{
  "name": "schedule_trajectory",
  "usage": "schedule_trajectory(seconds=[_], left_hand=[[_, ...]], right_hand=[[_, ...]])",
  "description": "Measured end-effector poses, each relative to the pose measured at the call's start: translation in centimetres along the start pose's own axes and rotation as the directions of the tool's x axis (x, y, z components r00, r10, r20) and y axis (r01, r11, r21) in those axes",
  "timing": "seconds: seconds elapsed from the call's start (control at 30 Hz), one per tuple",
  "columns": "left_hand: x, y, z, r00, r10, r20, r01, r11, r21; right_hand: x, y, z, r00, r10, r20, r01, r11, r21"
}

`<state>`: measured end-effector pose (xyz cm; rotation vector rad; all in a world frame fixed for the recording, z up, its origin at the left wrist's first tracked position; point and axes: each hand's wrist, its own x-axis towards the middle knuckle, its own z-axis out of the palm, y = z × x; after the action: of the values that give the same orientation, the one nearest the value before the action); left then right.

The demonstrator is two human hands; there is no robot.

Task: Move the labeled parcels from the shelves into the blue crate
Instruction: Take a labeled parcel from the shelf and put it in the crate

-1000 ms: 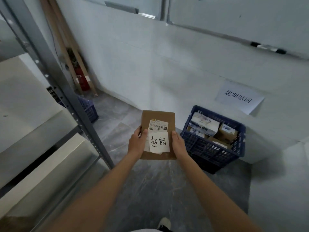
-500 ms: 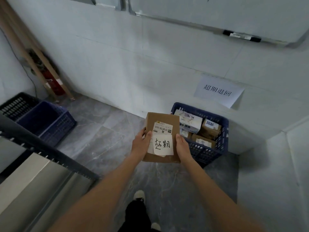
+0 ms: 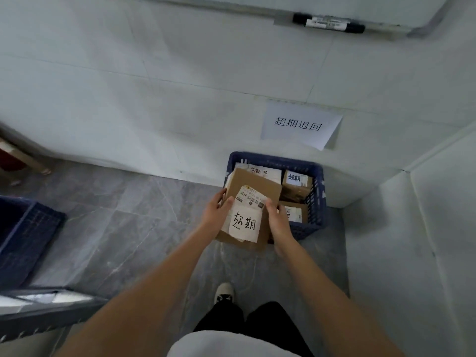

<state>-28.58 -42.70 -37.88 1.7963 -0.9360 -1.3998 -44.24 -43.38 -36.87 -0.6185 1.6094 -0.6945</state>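
Observation:
I hold a flat brown cardboard parcel [image 3: 260, 184] with a barcode sticker and a white handwritten label. My left hand [image 3: 215, 213] grips its left edge and my right hand [image 3: 278, 219] grips its right edge. The parcel hangs over the near left corner of the blue crate [image 3: 318, 199], which stands on the floor against the white wall. Several labeled parcels [image 3: 296, 179] lie inside the crate.
A paper sign [image 3: 300, 124] is stuck to the wall above the crate. A second blue crate [image 3: 24, 235] stands at the left, with a grey shelf edge [image 3: 49, 316] below it. A marker [image 3: 328, 22] lies on a whiteboard ledge. White wall closes in at the right.
I have stepped closer to the blue crate. The parcel, held in both hands throughout, has moved forward and now overlaps the crate's near left corner. The shelf has slid out to the left.

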Motion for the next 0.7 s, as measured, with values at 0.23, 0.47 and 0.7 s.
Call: schedule_trajectory(seconds=[0.23,0.47,0.7], left_hand=[[5.2,1.8,4.3,0.902,-0.260,0.345,0.170,0.947,0.271],[10.4,-0.6,10.8,0.962,-0.228,0.147,0.198,0.960,0.196],[16.0,0.1,17.2,0.890,-0.456,-0.028,0.415,0.833,-0.365]], right_hand=[[6.2,1.5,-6.1,0.904,0.422,0.074,-0.404,0.783,0.473],[12.0,0.6,-13.3,0.810,0.547,0.213,-0.526,0.515,0.677],[19.5,0.8,-15.7,0.877,0.479,-0.030,-0.396,0.759,0.517]])
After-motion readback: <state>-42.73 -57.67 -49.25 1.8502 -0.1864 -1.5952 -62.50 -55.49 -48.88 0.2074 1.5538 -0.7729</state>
